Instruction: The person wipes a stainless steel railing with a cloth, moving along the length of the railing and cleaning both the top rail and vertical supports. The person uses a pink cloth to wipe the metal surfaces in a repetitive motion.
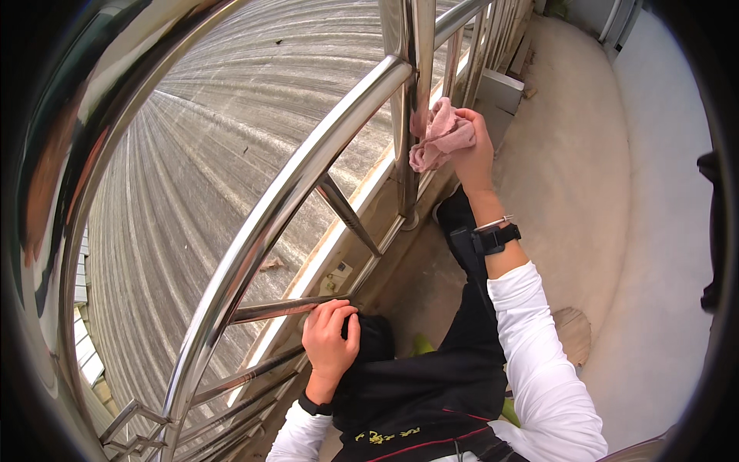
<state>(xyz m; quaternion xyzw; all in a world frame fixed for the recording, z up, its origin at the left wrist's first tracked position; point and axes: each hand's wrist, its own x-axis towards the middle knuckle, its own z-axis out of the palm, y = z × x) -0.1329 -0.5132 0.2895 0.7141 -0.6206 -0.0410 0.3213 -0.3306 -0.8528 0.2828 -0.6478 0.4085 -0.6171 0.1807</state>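
Note:
A crumpled pink cloth (441,136) is in my right hand (476,150), at the side of an upright stainless steel post (407,187). The cloth overlaps the post's near side, and my fingertips are partly hidden behind its folds. Lower down, my left hand (330,338) lies at the lower end of a thin steel baluster (288,308), beside my bent knee. Its fingers are close together and curled over; whether they grip the baluster or only rest there is hidden. Above the balusters runs a thick, shiny handrail tube (300,161), which meets the post.
Past the railing spreads a corrugated roof (231,173). A large polished tube (63,173) curves close along the left. On the right are a concrete floor (566,144) and a pale wall (664,190). A grey block (501,91) sits beside the railing's base. Behind my right arm is a round brown object (573,335).

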